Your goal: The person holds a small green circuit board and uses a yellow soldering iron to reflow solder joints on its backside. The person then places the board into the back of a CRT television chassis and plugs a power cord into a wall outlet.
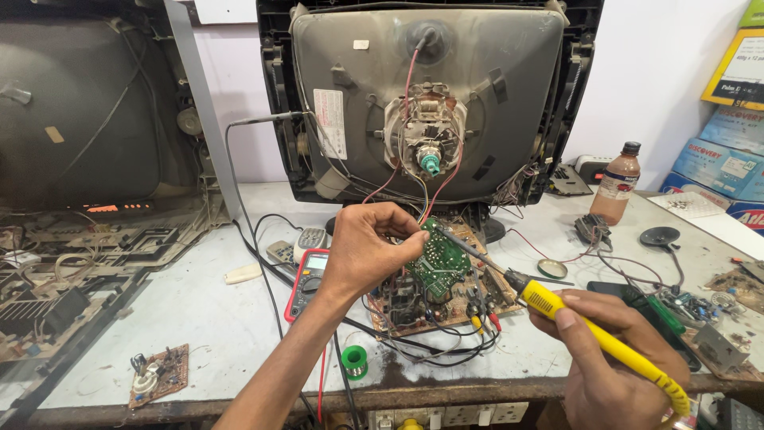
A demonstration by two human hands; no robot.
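Your left hand is curled closed, pinching the upper edge of a small green circuit board between thumb and fingertips and holding it tilted above the bench, just in front of the base of the open television. Your right hand is wrapped in a pen-like grip around the yellow handle of a soldering iron; the iron's dark shaft runs toward 10 o'clock and its tip touches the green board near its top edge.

Directly beneath the green board lies a larger brown chassis board crowded with components, with black, red and yellow leads looping off its 5 o'clock corner. At 9 o'clock from your left hand a red-cased multimeter lies flat, partly hidden by your wrist, with a grey remote control just beyond it. At 6 o'clock from the left hand, near the bench's front edge, stands a small green spool of solder.

At 12 o'clock the back of the cathode-ray tube fills the open television shell, red wires running down from its neck toward the boards. At 1 o'clock from your right hand stands a brown bottle with a dark cap; a small round tin sits between it and the iron. A green-handled screwdriver lies just beyond your right hand. Far off at 8 o'clock a small brown board rests on the white bench, and a second opened television stands at 10 o'clock.
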